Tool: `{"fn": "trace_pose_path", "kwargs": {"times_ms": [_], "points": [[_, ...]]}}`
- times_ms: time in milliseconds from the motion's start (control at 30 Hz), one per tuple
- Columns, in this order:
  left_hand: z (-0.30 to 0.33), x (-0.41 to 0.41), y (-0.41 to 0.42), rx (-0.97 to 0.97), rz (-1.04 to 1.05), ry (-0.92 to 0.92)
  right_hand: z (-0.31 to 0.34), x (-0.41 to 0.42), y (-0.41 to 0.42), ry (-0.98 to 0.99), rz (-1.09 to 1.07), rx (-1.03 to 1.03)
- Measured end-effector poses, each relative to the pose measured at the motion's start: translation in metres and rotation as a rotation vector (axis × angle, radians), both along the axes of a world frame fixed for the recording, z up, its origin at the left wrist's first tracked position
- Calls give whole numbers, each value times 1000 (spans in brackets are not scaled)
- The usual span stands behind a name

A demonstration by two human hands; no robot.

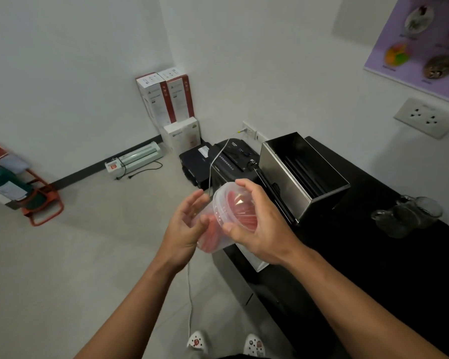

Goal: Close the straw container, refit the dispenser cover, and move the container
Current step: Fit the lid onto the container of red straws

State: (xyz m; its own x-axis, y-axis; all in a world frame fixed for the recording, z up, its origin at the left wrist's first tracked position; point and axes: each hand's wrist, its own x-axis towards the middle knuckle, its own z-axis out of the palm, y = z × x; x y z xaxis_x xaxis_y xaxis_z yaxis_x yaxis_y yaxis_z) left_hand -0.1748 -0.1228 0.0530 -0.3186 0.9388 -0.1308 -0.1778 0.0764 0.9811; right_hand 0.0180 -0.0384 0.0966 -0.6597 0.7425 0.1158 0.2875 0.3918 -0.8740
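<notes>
A clear round plastic container full of red straws (219, 224) is held in the air between both hands, out past the front-left edge of the black countertop (373, 255) and above the grey floor. It is tilted on its side, with its clear round lid (233, 206) facing up and to the right.

The right hand (257, 226) lies over the lid — fingers curled across its top, thumb pressed against the lower rim — so it grips the lid end. The left hand (186, 226) sits at the container's base, palm turned toward it, fingers spread and loosely bent; they touch the container's side but do not close around it.

On the countertop's far end, just beyond the right hand, stands an open stainless-steel box dispenser (303, 174) with dark straws inside. Its black cover (278, 200) leans against its left side.
</notes>
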Motion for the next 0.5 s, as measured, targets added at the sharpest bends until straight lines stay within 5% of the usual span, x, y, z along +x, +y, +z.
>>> {"fn": "trace_pose_path", "kwargs": {"times_ms": [167,500], "points": [[4,23,1,-169,87,-303,-15,-3,-8,10,-14,59],[11,16,-1,-262,16,-359,-23,5,-7,153,-114,3]]}}
